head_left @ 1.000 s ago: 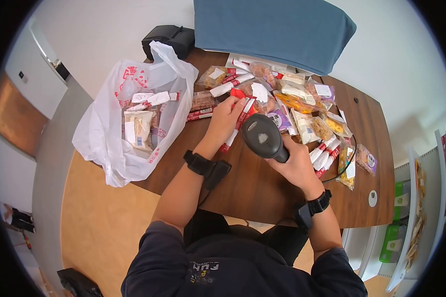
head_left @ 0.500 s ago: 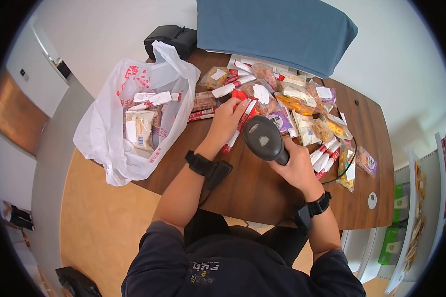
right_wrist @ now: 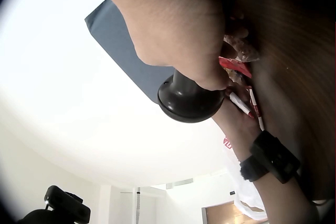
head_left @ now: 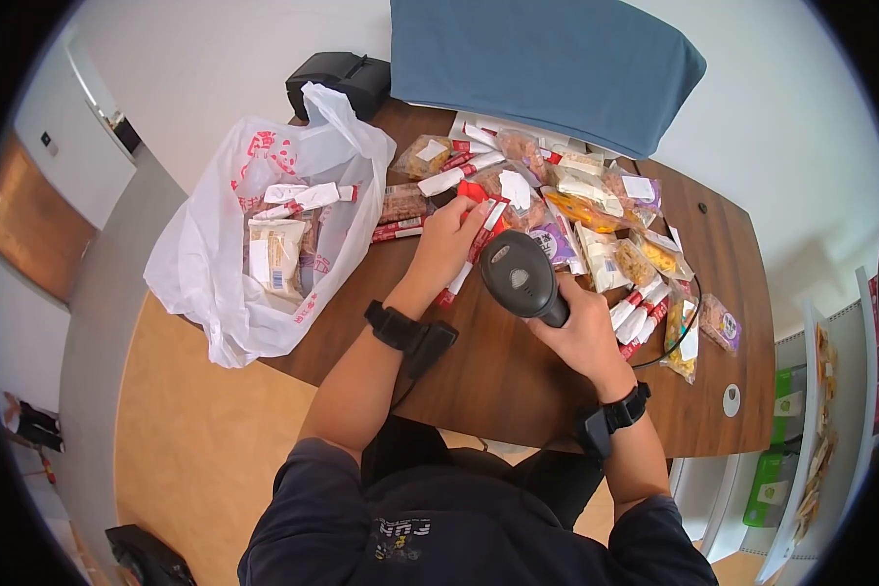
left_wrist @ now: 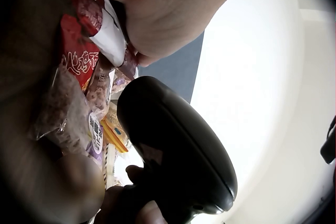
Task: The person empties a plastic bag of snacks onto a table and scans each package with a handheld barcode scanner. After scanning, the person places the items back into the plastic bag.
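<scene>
My left hand (head_left: 441, 246) pinches a slim red snack stick with a white label (head_left: 490, 223) over the near side of the snack pile. In the left wrist view the stick's label (left_wrist: 109, 35) shows beside the hand. My right hand (head_left: 586, 330) grips the handle of a black barcode scanner (head_left: 518, 273), its head tilted toward the stick. The scanner's head (right_wrist: 190, 103) also shows below the right hand in the right wrist view. Close behind the left fingers lies a red packet (left_wrist: 79, 53). My right fingers are partly hidden by the scanner.
A white plastic bag (head_left: 190, 273) holding several snack packs stands open at the left. More labelled sticks (head_left: 640, 311) and packs (head_left: 596, 186) spread across the wooden table (head_left: 498, 391). A black device (head_left: 340, 83) and a blue-grey cloth cover (head_left: 547, 73) stand at the back.
Hardly anything moves: the view shifts slightly, and both hands keep hold of the stick and the scanner in nearly the same pose.
</scene>
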Demonstrator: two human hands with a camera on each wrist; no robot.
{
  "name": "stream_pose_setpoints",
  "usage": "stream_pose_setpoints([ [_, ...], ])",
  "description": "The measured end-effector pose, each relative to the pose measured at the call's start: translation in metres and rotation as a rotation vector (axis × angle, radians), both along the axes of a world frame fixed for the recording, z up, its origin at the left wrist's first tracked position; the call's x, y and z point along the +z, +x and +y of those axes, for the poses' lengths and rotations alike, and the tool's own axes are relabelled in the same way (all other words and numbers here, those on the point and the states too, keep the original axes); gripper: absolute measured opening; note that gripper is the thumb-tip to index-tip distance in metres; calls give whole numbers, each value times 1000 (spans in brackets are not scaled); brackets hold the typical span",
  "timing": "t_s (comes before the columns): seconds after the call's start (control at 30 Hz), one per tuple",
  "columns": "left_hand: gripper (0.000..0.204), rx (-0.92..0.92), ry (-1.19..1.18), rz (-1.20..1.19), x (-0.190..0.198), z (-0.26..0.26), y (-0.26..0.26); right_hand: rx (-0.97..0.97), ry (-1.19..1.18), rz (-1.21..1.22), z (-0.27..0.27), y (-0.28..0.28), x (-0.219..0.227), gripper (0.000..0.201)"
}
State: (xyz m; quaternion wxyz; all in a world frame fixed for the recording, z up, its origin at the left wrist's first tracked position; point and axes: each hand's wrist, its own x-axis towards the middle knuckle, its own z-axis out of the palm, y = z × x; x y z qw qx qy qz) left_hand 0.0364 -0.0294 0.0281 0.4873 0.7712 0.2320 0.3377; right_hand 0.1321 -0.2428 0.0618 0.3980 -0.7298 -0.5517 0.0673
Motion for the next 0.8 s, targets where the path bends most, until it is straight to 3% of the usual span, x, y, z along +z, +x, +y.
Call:
stream_pose_setpoints([
  [0.57,31,2,49,-43,-6,0,3,-15,-12,-27,1,1,-2,38],
  [0.67,32,-21,-39,-67,4,-2,0,-20,1,-13,1,0,-3,39],
  [0.73,29,-91,-541,-241,15,-4,-6,-12,-19,-11,1,-1,0,39],
  [0.77,29,-74,-535,-246,16,2,-12,-21,-43,-10,1,-2,2,38],
  [0.8,28,-140,-696,-330,17,13,-18,-20,-49,-10,1,-2,3,39],
])
